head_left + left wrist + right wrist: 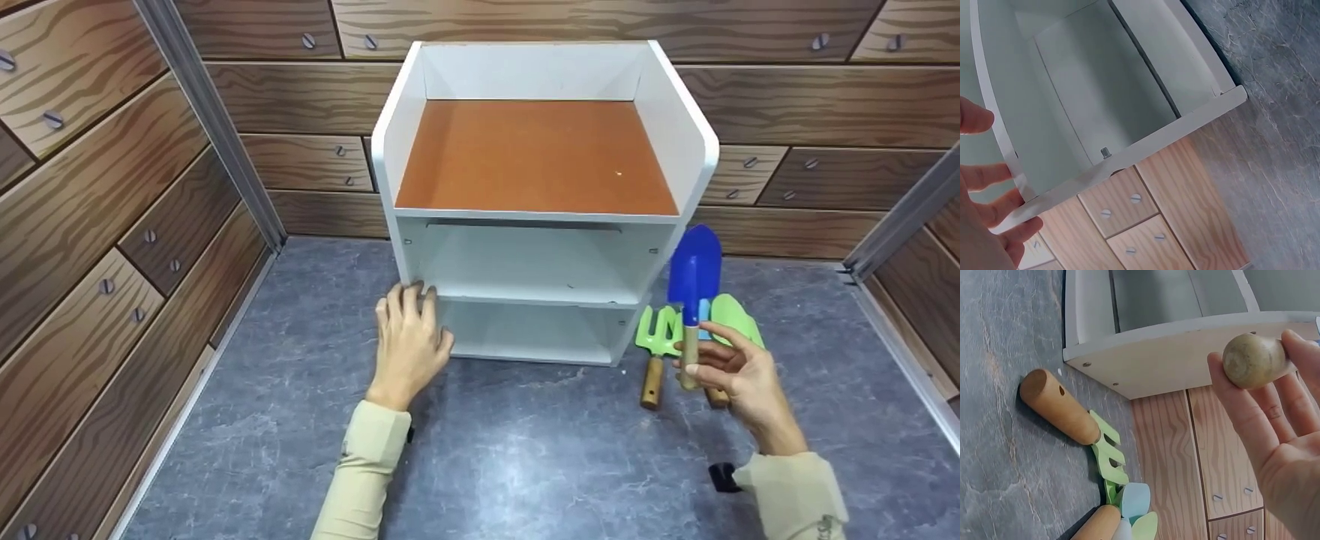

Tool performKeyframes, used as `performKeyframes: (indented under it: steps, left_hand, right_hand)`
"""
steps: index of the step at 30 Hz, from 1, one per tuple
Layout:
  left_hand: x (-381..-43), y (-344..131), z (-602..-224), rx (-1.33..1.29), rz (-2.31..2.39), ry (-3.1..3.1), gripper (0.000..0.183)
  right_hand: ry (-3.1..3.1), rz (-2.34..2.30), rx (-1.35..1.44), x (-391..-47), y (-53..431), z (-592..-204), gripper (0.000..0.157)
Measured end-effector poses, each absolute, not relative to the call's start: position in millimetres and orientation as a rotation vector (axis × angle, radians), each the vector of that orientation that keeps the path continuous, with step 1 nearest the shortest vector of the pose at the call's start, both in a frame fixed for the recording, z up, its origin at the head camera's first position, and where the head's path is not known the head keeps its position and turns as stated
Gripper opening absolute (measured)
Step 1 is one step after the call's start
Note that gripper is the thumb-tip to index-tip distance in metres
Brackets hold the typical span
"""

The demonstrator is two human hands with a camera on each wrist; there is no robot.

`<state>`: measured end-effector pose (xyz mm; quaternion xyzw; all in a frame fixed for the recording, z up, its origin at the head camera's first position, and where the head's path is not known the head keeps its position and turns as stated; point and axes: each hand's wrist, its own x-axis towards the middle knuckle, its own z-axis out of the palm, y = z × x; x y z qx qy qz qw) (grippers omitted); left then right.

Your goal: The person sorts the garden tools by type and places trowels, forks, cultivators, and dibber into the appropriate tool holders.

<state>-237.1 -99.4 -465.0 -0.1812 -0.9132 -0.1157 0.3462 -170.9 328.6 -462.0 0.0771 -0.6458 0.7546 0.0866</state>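
My right hand holds a blue hand trowel upright by its wooden handle, pinched between thumb and fingers beside the shelf. Below it on the floor lie a green hand fork with a wooden handle and a green trowel; a light blue piece shows between them. My left hand rests at the left front edge of a white shelf unit, by the middle board. In the left wrist view its fingers lie over the panel edge with the thumb apart.
The unit has a raised rim around an orange-brown top and two open compartments beneath. Walls with a wood-plank pattern stand behind and on both sides. Grey marbled floor stretches out in front.
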Motion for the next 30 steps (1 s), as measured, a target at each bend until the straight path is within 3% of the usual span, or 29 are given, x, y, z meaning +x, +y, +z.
performKeyframes:
  steps: [30]
  left_hand:
    - [-236,-99,-465,-0.458,-0.292,-2.371,0.055]
  right_hand:
    - [-1.953,2.204,0.447,-168,314,-454,0.065]
